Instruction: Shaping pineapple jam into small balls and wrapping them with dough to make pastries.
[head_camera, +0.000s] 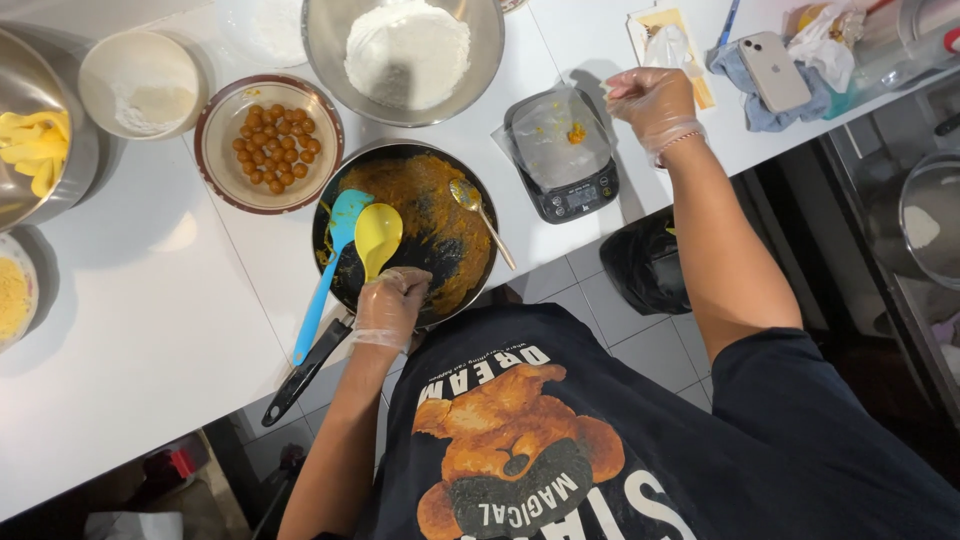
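A black pan (345, 262) smeared with orange-brown paste sits on the white counter. A yellow spoon (378, 234), a blue spatula (341, 222) and a metal spoon (470, 196) rest in it. My gloved left hand (390, 305) is at the pan's near rim, closed around the yellow spoon's handle. My gloved right hand (652, 102) hovers just right of a small black scale (568, 190), fingers curled shut; nothing shows in them. The scale is covered with clear film and carries a small orange bit (577, 132).
A bowl of orange-brown balls (270, 142) stands left of the pan, with a metal bowl of flour (405, 52) and a white bowl (140, 85) behind. A metal bowl of yellow pieces (30, 145) is far left. A phone (771, 70) lies on a blue cloth.
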